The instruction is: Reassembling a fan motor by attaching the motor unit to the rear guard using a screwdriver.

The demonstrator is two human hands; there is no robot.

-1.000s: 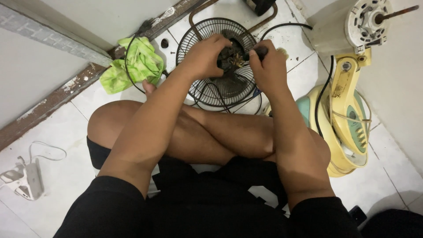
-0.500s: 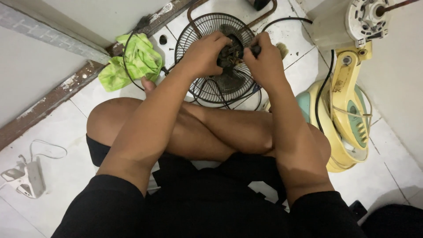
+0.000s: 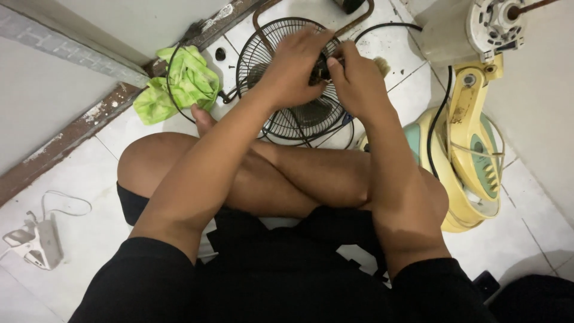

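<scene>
Black wire fan guard (image 3: 287,113) on the floor, left hand (image 3: 293,72) and right hand (image 3: 357,84) both pinching the small dark part (image 3: 320,69); a slip could drop it through the grille.

Both hands have closed in on each other over the wire fan guard (image 3: 287,90). A second ago the left hand (image 3: 296,69) and right hand (image 3: 353,81) gripped the small dark part (image 3: 320,69) from opposite sides with it showing plainly between them; now their fingers nearly meet and cover most of it. The hands now lie over the guard's far right part.
</scene>
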